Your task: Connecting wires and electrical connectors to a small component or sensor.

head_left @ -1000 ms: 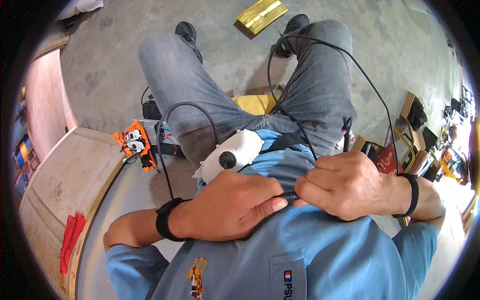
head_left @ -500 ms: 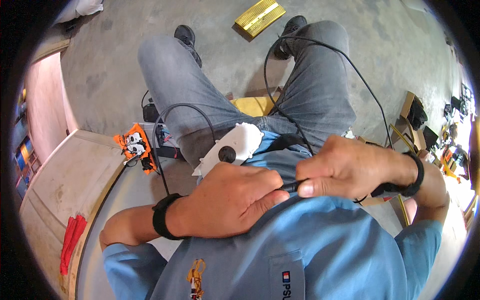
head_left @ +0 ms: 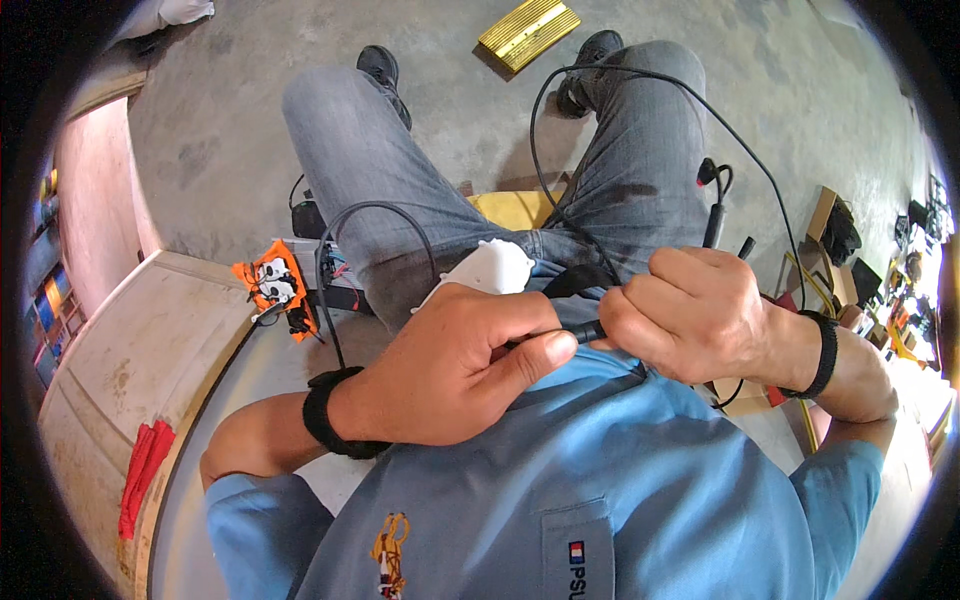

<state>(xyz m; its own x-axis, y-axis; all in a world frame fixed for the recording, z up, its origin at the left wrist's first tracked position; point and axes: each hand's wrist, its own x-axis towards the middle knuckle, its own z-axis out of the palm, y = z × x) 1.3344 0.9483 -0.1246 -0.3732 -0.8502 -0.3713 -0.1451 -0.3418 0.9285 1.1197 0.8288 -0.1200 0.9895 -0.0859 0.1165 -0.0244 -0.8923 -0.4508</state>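
Observation:
I sit in grey jeans and a blue shirt, looking down at my lap. My left hand [head_left: 455, 365] grips a white plastic device [head_left: 482, 270] against my belly, with thumb and fingers pinched on a black plug [head_left: 588, 331]. My right hand [head_left: 690, 315] is closed around the same black plug and its cable from the other side. The two hands touch at the plug. A black cable [head_left: 640, 75] loops from there over my right thigh. Both wrists wear black bands.
An orange device with white parts [head_left: 272, 285] lies by a wooden table [head_left: 110, 370] at the left, a red cloth [head_left: 143, 465] on its edge. A yellow ribbed block [head_left: 528, 30] lies on the concrete floor. Boxes and tools [head_left: 850, 260] clutter the right.
Both hands have lifted off my shirt and come together. The right hand moved left and now pinches the black plug; the left hand closed around the white device.

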